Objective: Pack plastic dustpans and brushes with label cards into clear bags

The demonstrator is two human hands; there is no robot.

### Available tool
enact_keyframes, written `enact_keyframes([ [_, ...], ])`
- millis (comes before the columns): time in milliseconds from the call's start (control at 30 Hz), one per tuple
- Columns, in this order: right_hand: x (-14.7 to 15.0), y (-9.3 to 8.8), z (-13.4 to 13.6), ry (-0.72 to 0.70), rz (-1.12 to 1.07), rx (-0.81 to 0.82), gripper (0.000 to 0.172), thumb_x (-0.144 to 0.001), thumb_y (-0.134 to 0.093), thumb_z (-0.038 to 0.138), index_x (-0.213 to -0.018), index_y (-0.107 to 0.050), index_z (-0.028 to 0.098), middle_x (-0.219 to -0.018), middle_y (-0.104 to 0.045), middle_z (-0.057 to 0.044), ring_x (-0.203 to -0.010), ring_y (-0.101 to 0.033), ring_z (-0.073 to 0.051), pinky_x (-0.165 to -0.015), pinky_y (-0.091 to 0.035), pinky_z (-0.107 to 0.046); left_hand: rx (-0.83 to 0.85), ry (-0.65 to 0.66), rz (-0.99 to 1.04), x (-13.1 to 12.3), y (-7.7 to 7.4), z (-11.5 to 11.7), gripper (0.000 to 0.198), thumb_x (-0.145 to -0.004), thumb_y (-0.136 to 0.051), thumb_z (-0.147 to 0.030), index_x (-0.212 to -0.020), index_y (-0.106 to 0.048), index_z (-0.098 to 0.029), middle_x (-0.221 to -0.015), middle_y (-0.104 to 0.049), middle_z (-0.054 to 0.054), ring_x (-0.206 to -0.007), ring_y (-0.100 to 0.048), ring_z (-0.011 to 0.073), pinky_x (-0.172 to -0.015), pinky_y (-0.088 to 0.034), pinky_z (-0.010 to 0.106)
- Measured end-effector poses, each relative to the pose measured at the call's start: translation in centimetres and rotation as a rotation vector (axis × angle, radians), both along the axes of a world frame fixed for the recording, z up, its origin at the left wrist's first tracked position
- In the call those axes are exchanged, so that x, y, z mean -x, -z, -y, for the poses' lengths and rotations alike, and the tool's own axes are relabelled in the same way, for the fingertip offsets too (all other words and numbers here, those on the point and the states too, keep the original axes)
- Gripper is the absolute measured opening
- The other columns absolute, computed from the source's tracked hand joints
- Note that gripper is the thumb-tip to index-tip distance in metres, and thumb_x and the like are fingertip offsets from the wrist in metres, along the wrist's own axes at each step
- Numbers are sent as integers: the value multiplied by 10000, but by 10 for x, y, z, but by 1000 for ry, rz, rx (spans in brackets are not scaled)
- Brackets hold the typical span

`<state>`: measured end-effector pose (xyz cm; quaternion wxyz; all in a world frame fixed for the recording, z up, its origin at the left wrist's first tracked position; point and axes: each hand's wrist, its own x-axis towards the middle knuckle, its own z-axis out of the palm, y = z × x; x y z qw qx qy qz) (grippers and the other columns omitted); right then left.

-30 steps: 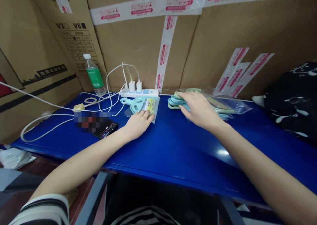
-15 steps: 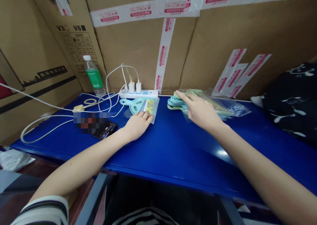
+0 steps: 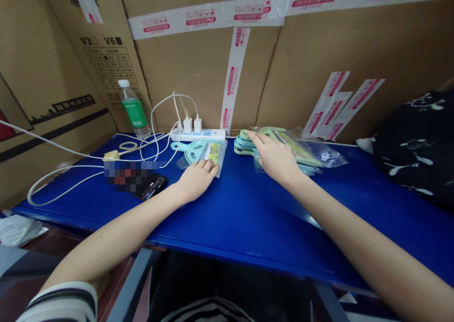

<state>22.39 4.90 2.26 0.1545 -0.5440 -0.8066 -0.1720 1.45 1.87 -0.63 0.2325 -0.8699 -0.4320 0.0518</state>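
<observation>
My left hand (image 3: 196,180) lies flat on the blue table (image 3: 241,218), fingertips on the near edge of a clear bag holding a teal comb with a yellow label (image 3: 205,152). My right hand (image 3: 275,159) rests palm down, fingers stretched, on a stack of pale green and teal combs (image 3: 244,144) in clear bags (image 3: 319,154). Neither hand grips anything.
A white power strip (image 3: 198,134) with two chargers and looping white cables sits by the cardboard wall. A green-labelled water bottle (image 3: 132,110) stands at the back left. A dark phone (image 3: 151,186) lies left of my left hand. A black bag (image 3: 414,142) sits at the right.
The stack of combs and my right hand have slid slightly to the left. My left hand has stayed on the bagged comb.
</observation>
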Motion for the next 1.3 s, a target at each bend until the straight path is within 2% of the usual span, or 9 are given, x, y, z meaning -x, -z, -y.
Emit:
enact_keyframes([
  [133,-2,3,0,-60,-102,-28,540,-835,-359,121,-1365,-459,84,-1303,-581,-207,-1083,-615,-343,-820,-536,-504,8,-10,-4,-1,-2,1,421,-899,-321,-34,-1262,-519,-112,-1253,-599,157,-1111,-595,223,-910,-497,348],
  [233,-11,6,0,-128,-208,-45,527,-868,-405,293,-1366,-442,124,-1335,-555,-194,-1134,-586,-347,-857,-521,-526,6,12,6,0,-2,2,429,-893,-322,-31,-1263,-515,-128,-1253,-601,147,-1117,-592,215,-919,-493,348],
  [367,-26,6,-1,-168,-251,-27,682,-825,-498,521,-1377,-419,128,-1372,-520,-197,-1243,-502,-360,-964,-453,-561,19,10,1,2,-2,1,428,-892,-332,-34,-1275,-501,-123,-1279,-584,148,-1139,-578,213,-937,-478,344],
  [467,-34,3,-3,-136,-250,8,748,-818,-482,600,-1375,-423,104,-1385,-505,-216,-1279,-465,-363,-1003,-422,-557,27,6,-4,2,-2,1,436,-892,-340,-34,-1290,-490,-125,-1300,-570,146,-1161,-565,215,-950,-469,342],
  [600,-40,4,-8,-118,-239,65,569,-904,-356,456,-1293,-514,72,-1291,-594,-207,-1166,-572,-344,-961,-461,-545,51,-2,-17,3,-4,2,445,-888,-350,-28,-1303,-483,-117,-1314,-559,149,-1178,-554,222,-965,-460,345],
  [767,-43,10,-13,-164,-256,-53,407,-905,-350,318,-1159,-626,161,-1137,-697,-133,-1022,-656,-305,-882,-514,-527,72,-20,-25,1,-7,3,451,-886,-358,-23,-1310,-482,-112,-1331,-547,151,-1196,-544,228,-980,-450,346],
  [1067,-37,15,-12,-144,-242,-75,423,-907,-335,286,-1182,-630,160,-1169,-682,-137,-1044,-647,-306,-864,-522,-529,53,-10,-20,2,-6,3,453,-884,-334,-23,-1300,-484,-122,-1313,-560,146,-1179,-553,219,-960,-452,339],
  [1300,-26,15,-9,-183,-266,-16,456,-903,-319,275,-1241,-574,103,-1262,-628,-161,-1149,-593,-292,-967,-467,-509,52,-9,-14,1,-6,3,452,-877,-336,-27,-1289,-494,-123,-1298,-574,141,-1155,-569,219,-948,-461,337],
])
